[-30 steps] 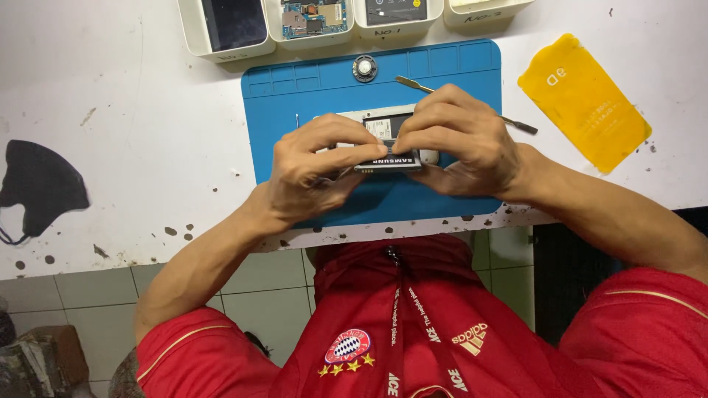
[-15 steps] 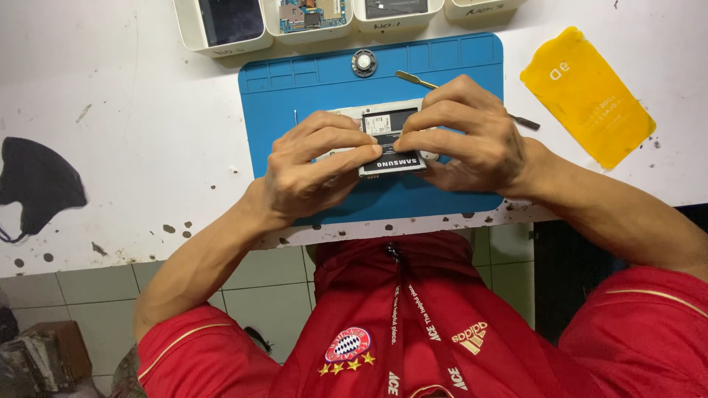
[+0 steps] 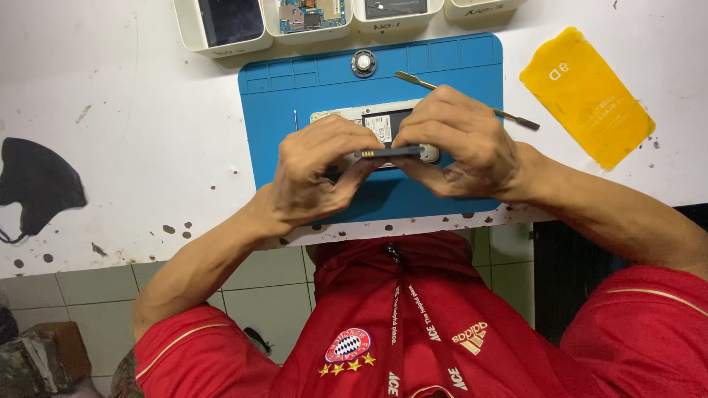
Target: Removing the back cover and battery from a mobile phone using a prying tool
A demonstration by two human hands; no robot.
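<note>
Both hands meet over the blue mat: the left hand and the right hand each pinch one end of a thin dark flat part, held edge-on just above an opened phone, apparently so that it can be lined up with the phone's recess. A slim metal tool lies just beyond the right hand within easy reach; a yellow packet sits to the right, parts trays along the far edge, and a black face mask far left.
</note>
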